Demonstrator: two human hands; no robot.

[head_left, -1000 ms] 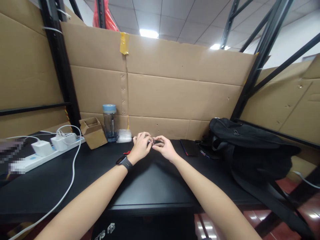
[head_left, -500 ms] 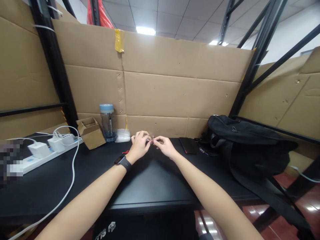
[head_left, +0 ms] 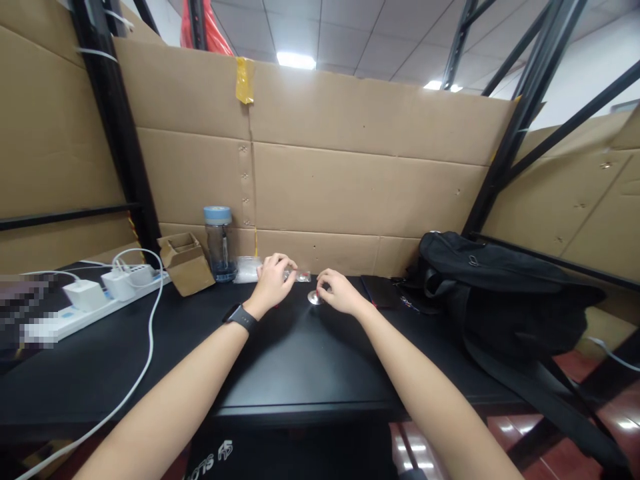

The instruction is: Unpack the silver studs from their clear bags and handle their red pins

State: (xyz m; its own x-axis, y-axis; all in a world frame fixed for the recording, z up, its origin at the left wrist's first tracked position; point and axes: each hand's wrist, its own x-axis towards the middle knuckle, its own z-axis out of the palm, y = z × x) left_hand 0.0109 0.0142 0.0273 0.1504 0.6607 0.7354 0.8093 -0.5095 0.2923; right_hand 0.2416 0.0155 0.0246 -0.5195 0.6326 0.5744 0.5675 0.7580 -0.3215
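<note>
Both my hands rest far out on the black table [head_left: 310, 360]. My left hand [head_left: 273, 281], with a black watch on its wrist, is closed around a small clear plastic bag [head_left: 299, 275] that sticks out to the right of its fingers. My right hand [head_left: 336, 291] is pinched on a small round silver piece [head_left: 315, 297] that sits on the table just left of it. What the silver piece is stays too small to tell. The two hands are a short way apart.
A blue-lidded clear bottle [head_left: 220, 243], a small cardboard box [head_left: 187, 264] and a clear packet [head_left: 247, 269] stand at the back left. A white power strip with chargers [head_left: 95, 297] and cable lies left. A black phone [head_left: 379, 290] and black backpack [head_left: 500, 293] lie right. Cardboard walls surround.
My hands were together, working a small thing between the fingertips. They have moved apart: the left keeps the small bag, the right has lowered to the silver piece on the table.
</note>
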